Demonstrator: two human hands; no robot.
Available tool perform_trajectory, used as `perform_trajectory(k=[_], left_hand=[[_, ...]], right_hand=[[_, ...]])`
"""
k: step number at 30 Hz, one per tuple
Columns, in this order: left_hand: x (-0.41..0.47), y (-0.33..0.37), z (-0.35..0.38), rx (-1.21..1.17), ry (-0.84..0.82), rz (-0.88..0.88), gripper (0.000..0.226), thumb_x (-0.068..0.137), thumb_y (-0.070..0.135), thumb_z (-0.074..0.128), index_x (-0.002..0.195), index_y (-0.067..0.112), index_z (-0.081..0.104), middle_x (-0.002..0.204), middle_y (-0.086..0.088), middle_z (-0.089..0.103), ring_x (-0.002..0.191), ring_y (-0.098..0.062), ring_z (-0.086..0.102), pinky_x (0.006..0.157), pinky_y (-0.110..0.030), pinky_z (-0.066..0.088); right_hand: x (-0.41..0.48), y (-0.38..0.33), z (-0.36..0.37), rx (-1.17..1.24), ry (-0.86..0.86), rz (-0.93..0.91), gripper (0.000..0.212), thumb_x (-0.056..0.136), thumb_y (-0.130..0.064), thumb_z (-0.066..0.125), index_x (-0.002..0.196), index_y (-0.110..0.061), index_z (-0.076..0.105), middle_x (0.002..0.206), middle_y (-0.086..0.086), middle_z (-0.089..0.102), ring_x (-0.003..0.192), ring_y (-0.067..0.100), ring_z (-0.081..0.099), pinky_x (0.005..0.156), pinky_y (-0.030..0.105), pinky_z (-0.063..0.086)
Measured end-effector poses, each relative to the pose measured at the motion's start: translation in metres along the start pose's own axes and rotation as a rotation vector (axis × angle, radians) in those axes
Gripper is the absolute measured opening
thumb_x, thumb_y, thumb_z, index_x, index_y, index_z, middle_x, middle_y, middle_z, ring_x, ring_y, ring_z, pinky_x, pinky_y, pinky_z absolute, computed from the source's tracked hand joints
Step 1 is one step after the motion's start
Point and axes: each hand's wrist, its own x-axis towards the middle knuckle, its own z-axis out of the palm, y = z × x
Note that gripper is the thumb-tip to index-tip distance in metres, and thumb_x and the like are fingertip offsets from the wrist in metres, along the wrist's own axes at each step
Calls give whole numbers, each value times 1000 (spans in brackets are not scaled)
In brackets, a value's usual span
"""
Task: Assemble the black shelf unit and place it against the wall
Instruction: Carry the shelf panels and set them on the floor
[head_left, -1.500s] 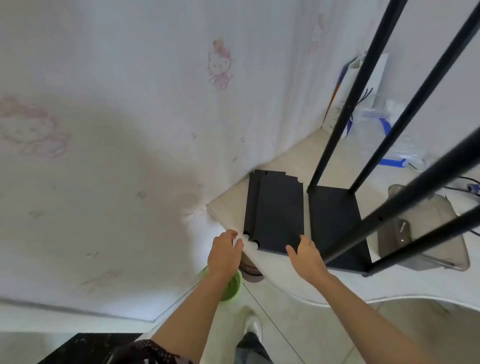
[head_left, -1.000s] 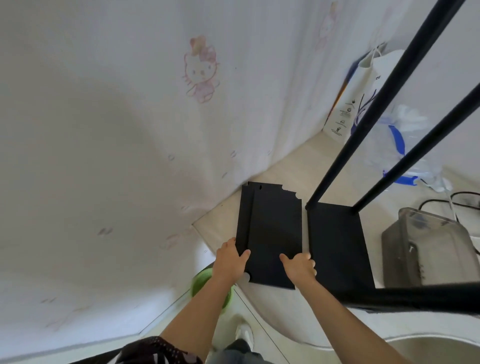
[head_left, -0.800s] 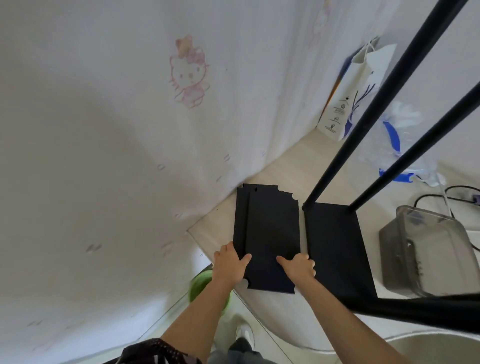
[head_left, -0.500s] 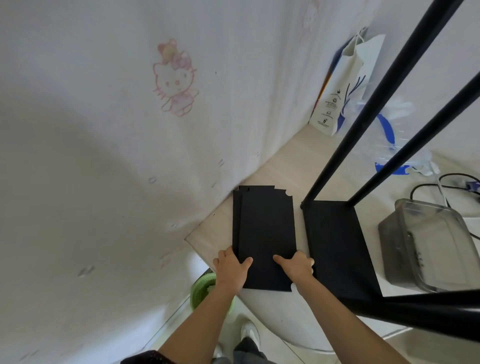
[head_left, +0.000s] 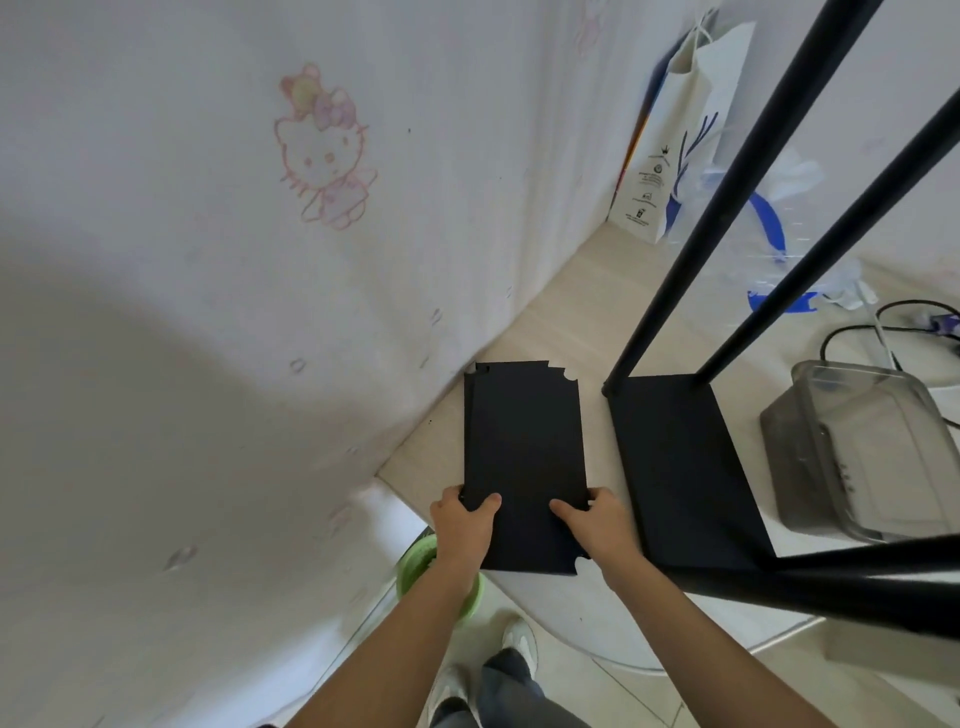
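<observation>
A stack of loose black shelf boards (head_left: 524, 447) with notched corners lies on the pale table (head_left: 566, 322) beside the wall. My left hand (head_left: 462, 525) grips the top board's near left edge, thumb on top. My right hand (head_left: 597, 525) grips its near right edge the same way. The board's near end sticks out past the table edge. To the right stands the partly built black shelf unit, its bottom shelf (head_left: 680, 467) flat on the table and its thin black posts (head_left: 727, 192) rising toward the camera.
A white curtain or sheet with a cartoon cat print (head_left: 322, 150) hangs on the left. A white paper bag (head_left: 675, 140), blue-and-clear plastic wrap (head_left: 769, 228), a grey translucent box (head_left: 862, 447) and cables (head_left: 893, 322) sit on the table. A green bowl (head_left: 431, 571) is on the floor by my feet.
Both hands moved from the board's near corners to grip its side edges, and the top board has slid toward me, over the table edge. The camera has moved closer.
</observation>
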Motion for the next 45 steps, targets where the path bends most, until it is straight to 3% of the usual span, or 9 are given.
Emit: perform_trajectory(k=[4, 10, 15, 21, 24, 29, 35, 38, 45], left_hand=[[-13, -5, -13, -79, 12, -6, 41, 93, 39, 68, 123, 19, 48, 124, -6, 55, 103, -22, 62, 94, -45, 56], [-29, -15, -33, -192, -100, -74, 49, 92, 39, 71, 128, 17, 46, 113, -1, 63, 99, -20, 65, 79, -33, 58], [-39, -39, -50, -143, -61, 4, 53, 88, 42, 75, 127, 12, 56, 114, -3, 69, 99, -21, 68, 88, -39, 59], [-64, -76, -81, -63, -113, 103, 50, 89, 42, 74, 127, 15, 55, 115, -2, 67, 98, -20, 67, 86, -38, 59], [-78, -96, -94, -9, -144, 157, 46, 89, 42, 73, 125, 20, 53, 114, 1, 66, 98, -17, 67, 88, -39, 59], [-104, -124, -108, 46, -200, 249, 37, 88, 40, 74, 116, 27, 53, 110, 8, 65, 99, -11, 65, 90, -34, 57], [-138, -147, -104, 133, -343, 311, 31, 90, 38, 72, 112, 29, 52, 104, 14, 63, 95, -7, 64, 72, -19, 51], [-152, -153, -93, 181, -416, 341, 22, 89, 35, 74, 101, 32, 56, 102, 11, 67, 93, -8, 65, 72, -18, 50], [-188, -178, -50, 370, -557, 414, 32, 86, 35, 77, 108, 18, 62, 101, 6, 70, 91, -8, 67, 73, -21, 52]], right_hand=[[-16, 7, 1, 21, -7, -18, 53, 86, -38, 73, 123, -12, 47, 113, 4, 60, 102, 24, 62, 89, 46, 56], [-43, 14, 2, 59, -51, -30, 49, 86, -35, 75, 116, -13, 43, 109, 5, 60, 97, 23, 64, 84, 44, 58], [-79, 27, 12, 167, -61, 8, 49, 88, -30, 73, 122, -12, 43, 111, 7, 63, 93, 21, 66, 66, 30, 56], [-128, 69, 46, 308, -33, 29, 50, 87, -25, 73, 128, -15, 45, 106, 6, 67, 93, 21, 68, 77, 38, 59], [-160, 86, 61, 416, 1, 39, 50, 88, -17, 73, 130, -11, 45, 107, 11, 65, 93, 22, 66, 63, 28, 53], [-207, 113, 74, 495, 83, 43, 47, 88, -14, 73, 127, -13, 48, 101, 3, 61, 88, 11, 61, 58, 22, 49], [-252, 158, 74, 573, 192, 77, 47, 87, -15, 74, 125, -16, 48, 99, -4, 58, 86, 6, 59, 62, 18, 50], [-272, 183, 70, 638, 255, 106, 46, 86, -15, 75, 124, -16, 49, 102, 0, 61, 89, 10, 63, 64, 19, 52], [-316, 249, 59, 744, 392, 221, 47, 88, -21, 74, 126, -20, 48, 112, 4, 61, 98, 20, 64, 85, 38, 59]])
